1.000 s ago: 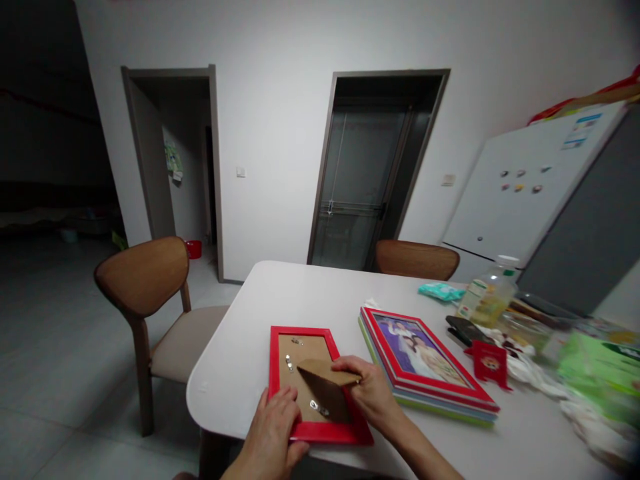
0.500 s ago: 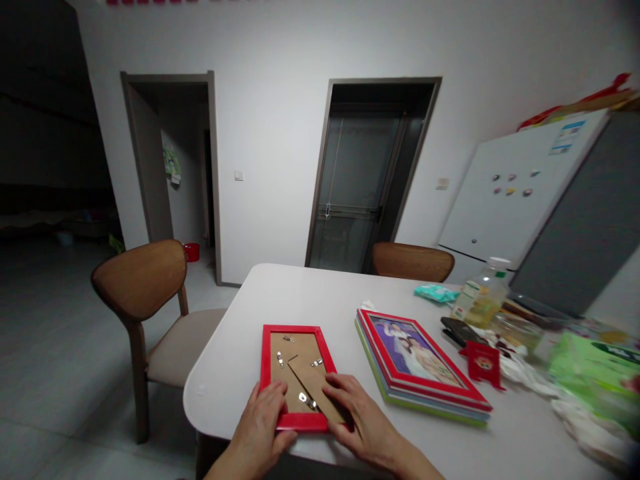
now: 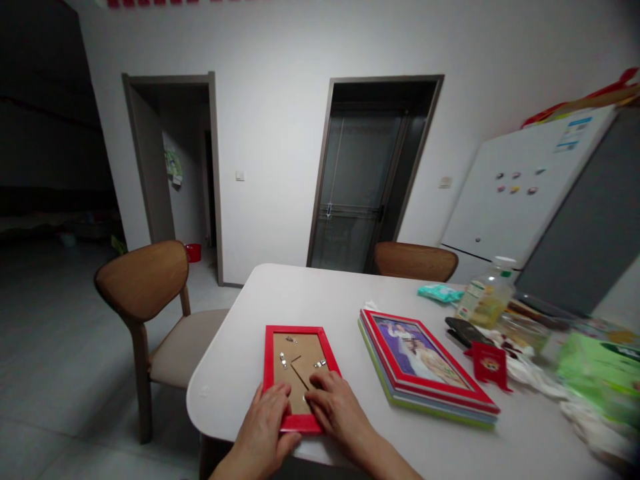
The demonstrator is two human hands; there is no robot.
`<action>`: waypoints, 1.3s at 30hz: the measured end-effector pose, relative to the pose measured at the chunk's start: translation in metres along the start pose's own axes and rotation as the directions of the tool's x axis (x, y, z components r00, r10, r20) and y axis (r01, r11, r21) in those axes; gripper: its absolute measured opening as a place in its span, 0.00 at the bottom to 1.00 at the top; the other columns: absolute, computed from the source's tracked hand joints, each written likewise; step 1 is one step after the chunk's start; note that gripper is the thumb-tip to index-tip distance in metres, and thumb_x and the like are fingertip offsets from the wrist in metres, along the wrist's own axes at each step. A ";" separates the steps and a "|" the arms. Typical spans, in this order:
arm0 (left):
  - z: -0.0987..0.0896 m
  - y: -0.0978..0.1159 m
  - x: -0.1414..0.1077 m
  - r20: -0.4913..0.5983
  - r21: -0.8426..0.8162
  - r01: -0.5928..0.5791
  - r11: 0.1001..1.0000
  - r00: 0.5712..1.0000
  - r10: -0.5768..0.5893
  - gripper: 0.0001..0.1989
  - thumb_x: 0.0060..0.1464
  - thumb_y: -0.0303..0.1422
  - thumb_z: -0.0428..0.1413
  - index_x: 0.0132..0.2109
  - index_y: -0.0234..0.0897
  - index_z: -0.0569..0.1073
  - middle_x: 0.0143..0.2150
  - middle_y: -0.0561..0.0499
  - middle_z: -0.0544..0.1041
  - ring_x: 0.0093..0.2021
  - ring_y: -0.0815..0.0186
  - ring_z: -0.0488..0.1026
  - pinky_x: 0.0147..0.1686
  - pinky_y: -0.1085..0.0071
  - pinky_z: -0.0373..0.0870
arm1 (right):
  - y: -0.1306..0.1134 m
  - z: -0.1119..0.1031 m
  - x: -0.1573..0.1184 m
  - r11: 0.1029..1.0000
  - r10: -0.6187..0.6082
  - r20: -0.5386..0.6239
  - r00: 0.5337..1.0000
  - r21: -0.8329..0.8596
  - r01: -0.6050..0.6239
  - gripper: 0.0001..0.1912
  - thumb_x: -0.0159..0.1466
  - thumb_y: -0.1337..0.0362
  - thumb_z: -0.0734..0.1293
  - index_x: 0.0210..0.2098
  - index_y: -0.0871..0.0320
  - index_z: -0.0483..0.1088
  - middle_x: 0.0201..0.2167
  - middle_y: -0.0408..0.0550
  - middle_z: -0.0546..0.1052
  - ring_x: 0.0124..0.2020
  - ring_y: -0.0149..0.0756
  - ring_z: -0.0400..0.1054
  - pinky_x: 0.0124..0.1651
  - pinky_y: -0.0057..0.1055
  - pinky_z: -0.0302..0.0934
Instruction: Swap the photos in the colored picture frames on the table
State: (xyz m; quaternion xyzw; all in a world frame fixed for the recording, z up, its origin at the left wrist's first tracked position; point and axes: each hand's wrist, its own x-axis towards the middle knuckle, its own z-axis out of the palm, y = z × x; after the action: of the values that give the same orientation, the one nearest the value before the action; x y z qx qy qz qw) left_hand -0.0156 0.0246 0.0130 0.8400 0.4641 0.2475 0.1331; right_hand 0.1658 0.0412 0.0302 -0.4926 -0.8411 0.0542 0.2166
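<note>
A red picture frame [image 3: 327, 343] lies face down on the table, its brown backing board [image 3: 295, 357] upward. Small metal clips [image 3: 283, 361] sit around the board, and a dark slanting line, like the edge of a stand, crosses it. My left hand [image 3: 265, 423] grips the frame's near left corner, fingers over the left side and thumb at the near edge. Over the near right part, my right hand [image 3: 343, 413] has curled fingers pressed on the backing by the near clip, which they mostly hide. Right of it rests a stack of photo frames [image 3: 385, 347] with a photo on top.
On the white table [image 3: 300, 293] a bottle [image 3: 485, 293], a black object [image 3: 463, 331], a red pouch [image 3: 489, 363], a teal packet [image 3: 440, 293] and a green package [image 3: 595, 373] crowd the right side. Wooden chairs [image 3: 145, 277] stand at the left and far sides.
My right hand has moved left and inward, from the frame's near right edge onto the backing by the near clip. My left hand keeps its hold. The view has shifted slightly.
</note>
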 end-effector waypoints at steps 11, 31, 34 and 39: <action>0.003 -0.002 0.000 -0.050 0.016 -0.033 0.999 0.998 0.034 0.25 0.44 0.33 0.55 0.51 0.33 0.61 0.52 0.41 0.66 0.53 0.55 0.61 0.54 0.52 0.53 | -0.016 -0.002 -0.001 1.000 0.007 -0.016 1.000 -0.020 -0.007 0.09 0.57 0.66 0.58 0.33 0.54 0.69 0.41 0.46 0.66 0.42 0.37 0.56 0.45 0.34 0.50; 0.005 -0.003 0.000 -0.031 0.053 -0.035 0.998 0.999 0.037 0.27 0.43 0.31 0.56 0.52 0.31 0.60 0.52 0.40 0.66 0.53 0.55 0.61 0.53 0.51 0.53 | -0.012 0.006 -0.004 0.993 0.084 -0.058 0.995 0.085 -0.079 0.11 0.54 0.70 0.59 0.33 0.53 0.70 0.41 0.45 0.68 0.43 0.36 0.58 0.46 0.34 0.51; 0.005 -0.003 0.001 -0.015 0.065 -0.034 0.997 0.999 0.035 0.27 0.44 0.32 0.55 0.52 0.29 0.60 0.52 0.38 0.65 0.53 0.55 0.60 0.53 0.51 0.53 | -0.014 0.007 -0.004 0.996 0.069 -0.069 0.995 0.066 -0.065 0.11 0.55 0.70 0.58 0.34 0.54 0.70 0.42 0.46 0.67 0.44 0.37 0.58 0.46 0.35 0.52; 0.004 -0.003 0.001 -0.007 0.072 -0.027 0.997 1.000 0.028 0.27 0.44 0.32 0.55 0.52 0.30 0.60 0.52 0.39 0.66 0.53 0.55 0.61 0.53 0.51 0.54 | -0.013 0.009 -0.009 0.999 0.033 -0.137 0.990 0.019 -0.031 0.12 0.55 0.72 0.57 0.34 0.59 0.69 0.39 0.52 0.66 0.42 0.39 0.59 0.46 0.37 0.54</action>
State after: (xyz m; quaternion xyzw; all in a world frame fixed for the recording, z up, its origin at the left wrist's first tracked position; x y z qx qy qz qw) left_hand -0.0155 0.0269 0.0085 0.8495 0.4616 0.2359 0.0976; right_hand 0.1551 0.0281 0.0234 -0.5067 -0.8158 0.0306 0.2773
